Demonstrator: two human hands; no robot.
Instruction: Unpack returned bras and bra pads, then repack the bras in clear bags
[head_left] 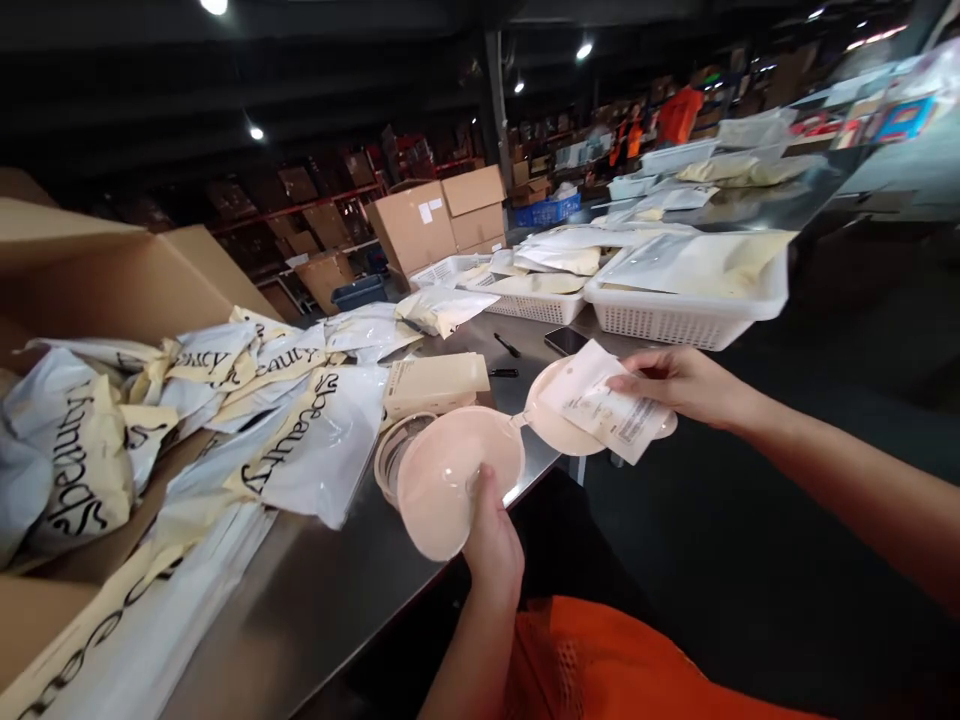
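Left hand (495, 545) grips one cup of the pink bra (454, 475) at frame centre while the right hand (675, 385) pinches a labelled packet (600, 400) over the other cup (559, 432), the bra's long axis, from where I stand, slanting up rightward by the bench (315, 600) edge.

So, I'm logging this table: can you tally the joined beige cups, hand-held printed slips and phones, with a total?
Joined beige cups: 2
Printed slip in the right hand: 1
Phone on the table: 1
Total: 4
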